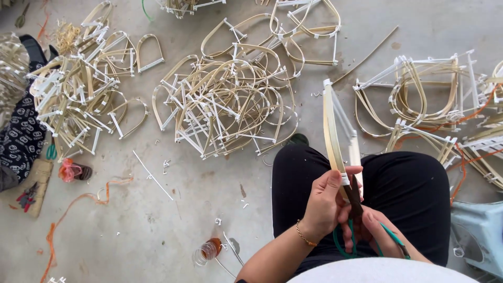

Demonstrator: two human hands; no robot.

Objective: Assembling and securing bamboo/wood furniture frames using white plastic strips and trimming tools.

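Note:
My left hand (325, 202) grips the near end of a bent bamboo frame (335, 126) with white plastic bars, held edge-on above my lap. My right hand (374, 228) holds green-handled scissors (356, 202) whose dark blades point up against the frame's lower end, just beside my left thumb. A thin gold bracelet sits on my left wrist. My knees in black trousers (414, 188) are under both hands.
Large heaps of similar bamboo-and-white-plastic frames lie on the concrete floor: one at centre (230, 99), one at left (73, 89), one at right (424, 94). A small bottle (207, 251), orange string (78, 202), white offcuts and a pale blue stool (479, 236) lie around.

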